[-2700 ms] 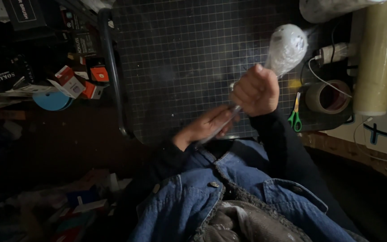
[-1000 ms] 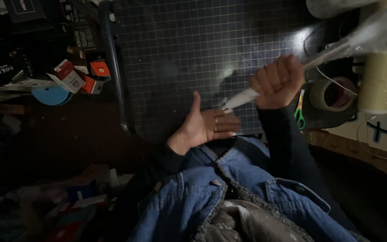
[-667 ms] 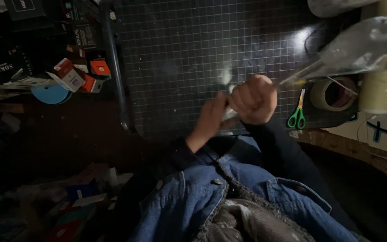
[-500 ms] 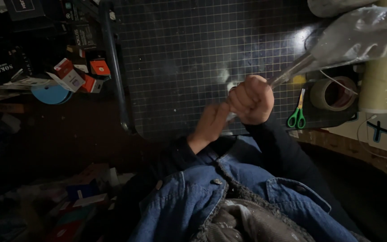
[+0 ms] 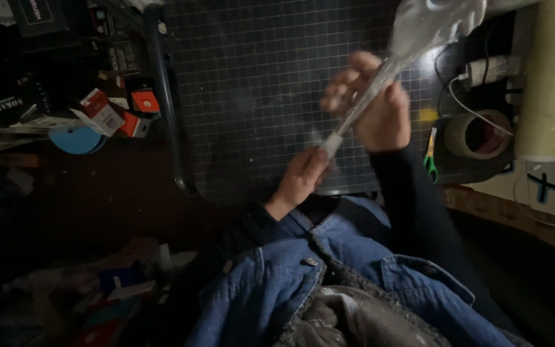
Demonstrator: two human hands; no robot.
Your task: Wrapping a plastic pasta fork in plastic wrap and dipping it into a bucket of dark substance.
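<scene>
Plastic wrap, clear and crinkly, is twisted into a thin rope that runs from my left hand up past my right hand and puffs out big at the far end. It hangs above the dark grid mat, not touching it. My left hand pinches the small white end of the twist, low and near me. My right hand is curled tight around the middle of the twist, fingers closed on it.

To do this well, I think I should keep both hands pulling gently apart so the twist stays tight and straight. I should hold the white end firm so it cannot slip or spin back. I should not squeeze the puffy part, or it may pop or crease.

Green scissors and a tape roll lie on the right, close by. A big roll of film stands farther right. Small boxes sit in a pile to the left.
</scene>
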